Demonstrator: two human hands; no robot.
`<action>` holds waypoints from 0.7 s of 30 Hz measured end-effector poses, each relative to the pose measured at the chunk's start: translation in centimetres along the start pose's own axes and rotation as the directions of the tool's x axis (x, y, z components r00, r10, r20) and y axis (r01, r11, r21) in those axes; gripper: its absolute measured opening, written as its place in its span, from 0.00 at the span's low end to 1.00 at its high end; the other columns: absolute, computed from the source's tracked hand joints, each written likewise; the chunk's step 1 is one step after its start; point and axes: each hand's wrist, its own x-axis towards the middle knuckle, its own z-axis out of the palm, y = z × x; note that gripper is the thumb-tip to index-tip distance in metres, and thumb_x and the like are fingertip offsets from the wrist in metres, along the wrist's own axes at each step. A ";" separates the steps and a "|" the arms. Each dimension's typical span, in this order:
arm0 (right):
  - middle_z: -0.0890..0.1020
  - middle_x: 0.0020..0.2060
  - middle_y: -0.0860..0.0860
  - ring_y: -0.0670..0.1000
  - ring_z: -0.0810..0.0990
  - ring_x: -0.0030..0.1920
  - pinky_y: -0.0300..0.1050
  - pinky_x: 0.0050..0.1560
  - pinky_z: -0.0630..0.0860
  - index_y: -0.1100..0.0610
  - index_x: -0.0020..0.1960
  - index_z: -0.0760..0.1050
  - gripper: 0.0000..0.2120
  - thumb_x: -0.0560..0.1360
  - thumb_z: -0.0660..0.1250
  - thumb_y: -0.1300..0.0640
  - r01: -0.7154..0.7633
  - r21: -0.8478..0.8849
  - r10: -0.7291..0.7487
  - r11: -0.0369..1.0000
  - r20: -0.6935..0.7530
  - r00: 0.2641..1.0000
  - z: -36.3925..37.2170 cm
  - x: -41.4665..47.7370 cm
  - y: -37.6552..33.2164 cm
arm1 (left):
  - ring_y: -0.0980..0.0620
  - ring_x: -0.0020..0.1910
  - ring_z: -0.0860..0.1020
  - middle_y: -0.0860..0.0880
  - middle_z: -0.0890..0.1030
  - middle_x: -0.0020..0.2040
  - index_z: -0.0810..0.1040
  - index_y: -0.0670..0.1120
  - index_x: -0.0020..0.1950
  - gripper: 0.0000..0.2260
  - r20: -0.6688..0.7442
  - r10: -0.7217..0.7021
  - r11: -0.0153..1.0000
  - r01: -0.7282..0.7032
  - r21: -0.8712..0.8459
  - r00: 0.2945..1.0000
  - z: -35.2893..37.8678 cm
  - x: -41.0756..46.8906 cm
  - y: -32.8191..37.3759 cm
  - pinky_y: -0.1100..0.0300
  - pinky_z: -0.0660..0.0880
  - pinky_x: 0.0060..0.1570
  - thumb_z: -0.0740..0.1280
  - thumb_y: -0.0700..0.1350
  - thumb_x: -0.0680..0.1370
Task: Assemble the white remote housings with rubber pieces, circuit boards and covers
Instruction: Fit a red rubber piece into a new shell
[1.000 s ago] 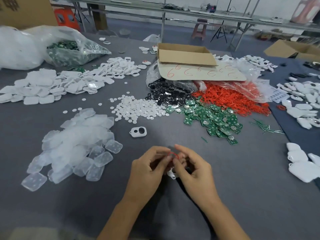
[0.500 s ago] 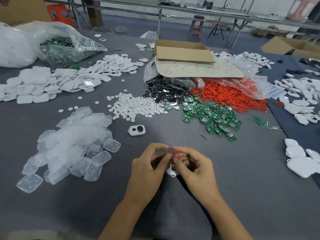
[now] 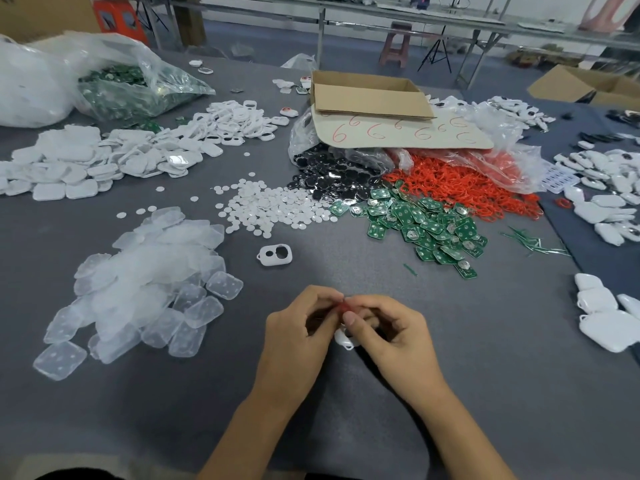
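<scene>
A white remote housing (image 3: 344, 339) is held just above the grey table (image 3: 485, 358), near its front edge, between the left hand (image 3: 298, 337) and the right hand (image 3: 398, 337). Both hands are curled round it, so only a small white corner shows below the fingers. A red rubber piece (image 3: 343, 306) is pinched where the fingertips of the two hands meet, directly above the housing.

The step in hand is judged to be the seating of this rubber piece into the housing. Whether it is already partly in its opening cannot be told, since the joint is hidden by the fingers.

For the next move, the rubber would have to be pressed fully home while the housing is steadied. One hand would then be freed for a board from the green circuit boards (image 3: 426, 223), which are heaped well apart from the hands, further back and to the right. A cover would follow, probably from the translucent covers (image 3: 145, 275) piled at the left. A spare housing (image 3: 275, 255) lies alone on the table beyond the hands.
</scene>
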 end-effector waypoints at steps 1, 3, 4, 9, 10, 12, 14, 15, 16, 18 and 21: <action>0.85 0.42 0.51 0.51 0.81 0.40 0.54 0.46 0.80 0.51 0.51 0.84 0.09 0.74 0.75 0.63 -0.011 0.018 0.011 1.000 0.016 1.000 -0.1 0.0 0.0 | 0.59 0.50 0.85 0.60 0.86 0.48 0.81 0.53 0.53 0.12 0.004 0.006 1.000 -0.006 0.002 1.000 0.0 0.0 0.0 0.70 0.77 0.51 0.71 0.36 0.78; 0.84 0.44 0.52 0.51 0.81 0.42 0.52 0.47 0.80 0.53 0.53 0.84 0.12 0.73 0.75 0.66 -0.025 0.053 0.023 0.998 0.040 0.999 -0.3 0.0 0.0 | 0.60 0.51 0.85 0.60 0.86 0.49 0.81 0.52 0.55 0.13 0.012 0.012 1.000 -0.012 -0.003 1.000 0.0 0.0 0.1 0.70 0.77 0.52 0.72 0.35 0.78; 0.84 0.44 0.54 0.52 0.81 0.42 0.52 0.47 0.79 0.54 0.54 0.83 0.14 0.73 0.75 0.68 -0.030 0.074 0.026 0.997 0.046 0.999 -0.4 0.1 0.0 | 0.60 0.51 0.84 0.60 0.86 0.50 0.82 0.52 0.55 0.13 0.017 0.012 1.000 -0.012 -0.008 1.000 0.1 0.0 0.1 0.69 0.77 0.52 0.72 0.35 0.78; 0.83 0.45 0.52 0.51 0.82 0.44 0.47 0.50 0.79 0.55 0.57 0.83 0.16 0.73 0.74 0.70 -0.005 0.028 0.006 1.000 -0.030 1.000 -0.5 0.1 0.0 | 0.60 0.52 0.84 0.61 0.85 0.51 0.81 0.54 0.58 0.15 -0.036 0.008 0.999 -0.006 0.048 0.999 0.2 0.2 0.1 0.69 0.77 0.52 0.74 0.37 0.76; 0.82 0.46 0.49 0.50 0.81 0.44 0.45 0.50 0.78 0.53 0.56 0.83 0.17 0.73 0.73 0.69 0.013 -0.035 -0.015 0.999 -0.063 0.998 -0.3 0.1 0.0 | 0.60 0.54 0.83 0.61 0.84 0.53 0.80 0.55 0.60 0.17 -0.061 0.015 0.996 -0.009 0.087 0.998 0.2 0.2 0.1 0.69 0.76 0.52 0.75 0.38 0.76; 0.82 0.47 0.45 0.50 0.81 0.46 0.41 0.49 0.78 0.49 0.55 0.83 0.18 0.73 0.73 0.69 0.028 -0.162 -0.048 0.986 -0.122 0.991 -0.2 0.0 0.1 | 0.57 0.62 0.77 0.61 0.80 0.59 0.75 0.58 0.66 0.24 -0.058 0.028 0.981 -0.016 0.195 0.998 0.2 0.1 0.0 0.69 0.73 0.56 0.77 0.43 0.73; 0.83 0.48 0.43 0.47 0.82 0.48 0.37 0.49 0.77 0.47 0.54 0.83 0.19 0.72 0.74 0.69 0.003 -0.258 -0.042 0.966 -0.145 0.989 -0.5 0.0 0.3 | 0.57 0.68 0.69 0.64 0.74 0.62 0.68 0.59 0.72 0.32 0.010 0.034 0.946 -0.035 0.322 0.999 0.4 -0.2 -0.1 0.65 0.67 0.63 0.76 0.51 0.70; 0.83 0.47 0.41 0.45 0.82 0.49 0.34 0.49 0.76 0.46 0.54 0.83 0.20 0.72 0.74 0.68 -0.017 -0.294 -0.022 0.956 -0.132 0.991 -0.7 -0.1 0.4 | 0.59 0.68 0.67 0.66 0.72 0.62 0.65 0.59 0.74 0.36 0.041 0.034 0.919 -0.047 0.392 0.999 0.5 -0.3 -0.1 0.65 0.62 0.65 0.74 0.55 0.68; 0.83 0.47 0.41 0.44 0.82 0.49 0.32 0.48 0.75 0.45 0.54 0.84 0.20 0.71 0.74 0.68 -0.038 -0.323 0.003 0.946 -0.110 0.994 -1.0 -0.1 0.4 | 0.60 0.68 0.65 0.67 0.71 0.61 0.63 0.60 0.75 0.38 0.067 0.032 0.889 -0.059 0.454 0.997 0.7 -0.3 -0.1 0.65 0.59 0.66 0.73 0.58 0.67; 0.82 0.46 0.40 0.42 0.82 0.48 0.28 0.48 0.73 0.46 0.52 0.84 0.19 0.71 0.74 0.69 -0.067 -0.362 0.043 0.930 -0.074 0.996 -1.4 0.0 0.3 | 0.61 0.66 0.65 0.67 0.72 0.58 0.59 0.59 0.77 0.41 0.109 0.019 0.848 -0.074 0.525 0.994 1.0 -0.3 -0.2 0.63 0.57 0.66 0.71 0.62 0.66; 0.81 0.45 0.38 0.40 0.82 0.46 0.28 0.48 0.74 0.47 0.50 0.85 0.17 0.71 0.75 0.69 -0.088 -0.392 0.079 0.916 -0.039 0.996 -1.7 0.4 -0.4 | 0.63 0.65 0.65 0.67 0.74 0.55 0.58 0.59 0.76 0.41 0.109 0.012 0.847 -0.068 0.527 0.994 1.0 -0.2 -0.6 0.65 0.56 0.63 0.71 0.63 0.67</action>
